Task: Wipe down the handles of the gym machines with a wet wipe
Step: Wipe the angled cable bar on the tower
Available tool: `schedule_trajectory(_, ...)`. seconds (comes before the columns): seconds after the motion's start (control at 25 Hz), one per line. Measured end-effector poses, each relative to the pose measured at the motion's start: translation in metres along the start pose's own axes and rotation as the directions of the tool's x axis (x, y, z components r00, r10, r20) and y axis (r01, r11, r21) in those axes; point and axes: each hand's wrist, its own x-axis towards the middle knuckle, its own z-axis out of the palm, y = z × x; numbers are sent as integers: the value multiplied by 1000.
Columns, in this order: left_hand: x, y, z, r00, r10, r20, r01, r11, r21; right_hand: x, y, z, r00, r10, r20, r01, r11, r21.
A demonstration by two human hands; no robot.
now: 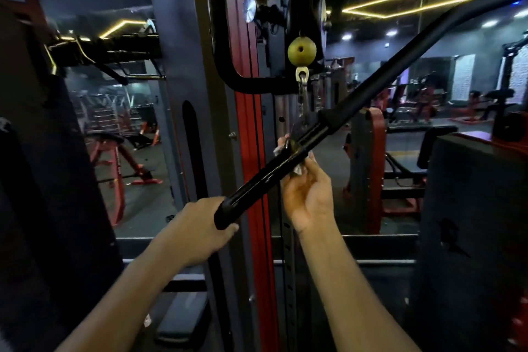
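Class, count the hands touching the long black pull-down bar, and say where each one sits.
2. The left hand grips the bar's lower end; the right hand holds a white wet wipe against its middle, just below the chain attachment.

Bar — long, black, glossy, tilted steeply, low end near me at left, high end running off up right. Hangs at its middle from chain under yellow ball. Wipe — small, white, crumpled, pressed against bar's underside just below middle bracket; bit of it shows on bar's far side too.
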Motion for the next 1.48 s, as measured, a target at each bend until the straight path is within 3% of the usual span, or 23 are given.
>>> schedule_trajectory(0.28,-3,19,-9,999,-9,52,8,1000,8,-11,-5,-10,976,109,187,-124,989,74)
schedule_trajectory(0.48,-7,38,1,1000,-23,0,23,1000,1,-12,-24,-3,995,67,67,-64,997,-46)
schedule_trajectory(0.64,-8,46,11,1000,-17,-13,16,998,-66,-8,-43,0,996,83,17,-85,986,144)
schedule_trajectory(0.72,-11,49,16,1000,-22,-5,22,996,-91,-18,-42,-1,994,99,37,-104,982,160)
schedule_trajectory(0.96,-16,54,26,1000,-26,9,27,984,-174,-19,-56,-2,999,14,-51,-20,992,-128)
schedule_trajectory(1.24,-18,60,34,999,-2,34,10,970,-242,-30,-56,-9,998,58,-32,-59,998,-36)
schedule_trajectory(1.36,-21,61,36,1000,-5,27,12,970,-244,-41,-52,-18,999,25,-23,-27,990,-136)
schedule_trajectory(1.48,-23,61,39,1000,-1,28,7,972,-234,-35,-56,-19,993,-49,-105,21,967,-252)
